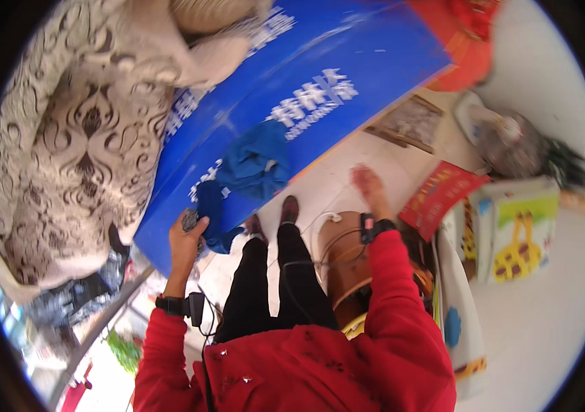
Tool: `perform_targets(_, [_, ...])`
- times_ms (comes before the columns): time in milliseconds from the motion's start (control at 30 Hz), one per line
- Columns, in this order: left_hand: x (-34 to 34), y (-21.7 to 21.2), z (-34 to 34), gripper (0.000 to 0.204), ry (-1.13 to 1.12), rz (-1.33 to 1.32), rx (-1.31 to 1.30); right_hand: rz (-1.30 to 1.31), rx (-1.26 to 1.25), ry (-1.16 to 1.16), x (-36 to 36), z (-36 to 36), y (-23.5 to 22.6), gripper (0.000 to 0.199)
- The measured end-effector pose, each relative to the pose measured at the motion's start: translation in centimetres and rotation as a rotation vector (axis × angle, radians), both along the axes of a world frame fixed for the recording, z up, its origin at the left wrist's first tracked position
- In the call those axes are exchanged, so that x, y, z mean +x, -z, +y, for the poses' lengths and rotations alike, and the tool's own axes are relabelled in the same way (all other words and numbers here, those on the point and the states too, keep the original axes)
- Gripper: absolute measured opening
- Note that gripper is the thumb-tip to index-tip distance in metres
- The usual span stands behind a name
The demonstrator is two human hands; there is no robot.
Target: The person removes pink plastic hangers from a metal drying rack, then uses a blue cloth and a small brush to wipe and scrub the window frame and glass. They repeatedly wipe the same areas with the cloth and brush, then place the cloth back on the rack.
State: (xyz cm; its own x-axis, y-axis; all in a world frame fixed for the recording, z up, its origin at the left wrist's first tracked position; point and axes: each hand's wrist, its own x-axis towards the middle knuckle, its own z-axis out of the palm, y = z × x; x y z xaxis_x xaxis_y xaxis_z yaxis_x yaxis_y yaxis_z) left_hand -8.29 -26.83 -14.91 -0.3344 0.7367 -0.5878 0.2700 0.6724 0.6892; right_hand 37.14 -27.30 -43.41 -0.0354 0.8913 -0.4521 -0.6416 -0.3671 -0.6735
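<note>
My left hand (186,237) is closed round a dark blue cloth (211,213) with a speckled grey part at the thumb. The cloth hangs over the edge of a long blue board (251,89) with white lettering. Against it, on the board, lies a crumpled lighter blue garment (256,161). My right hand (369,187) is apart from all this, over the pale floor to the right of the board. Motion smears its fingers, and I see nothing held in it.
A patterned beige cover (93,137) drapes at the left. On the right are a brown bucket (348,264), a red printed sheet (438,196), a box with a giraffe picture (522,233) and a filled plastic bag (512,145). A framed panel (412,122) lies beside the board. A metal bar (103,329) slants at lower left.
</note>
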Motion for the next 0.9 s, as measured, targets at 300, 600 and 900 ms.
perform_targets(300, [0.5, 1.6, -1.6, 0.028, 0.129, 0.38, 0.151, -0.114, -0.408, 0.349, 11.4, 8.8, 16.5, 0.026])
perform_targets(600, [0.9, 1.4, -1.7, 0.026, 0.155, 0.481, 0.134, -0.158, -0.46, 0.379, 15.0, 9.2, 21.6, 0.025])
perform_targets(900, [0.7, 1.4, -1.7, 0.028, 0.169, 0.492, 0.12, -0.223, -0.501, 0.369, 17.3, 5.9, 19.6, 0.026])
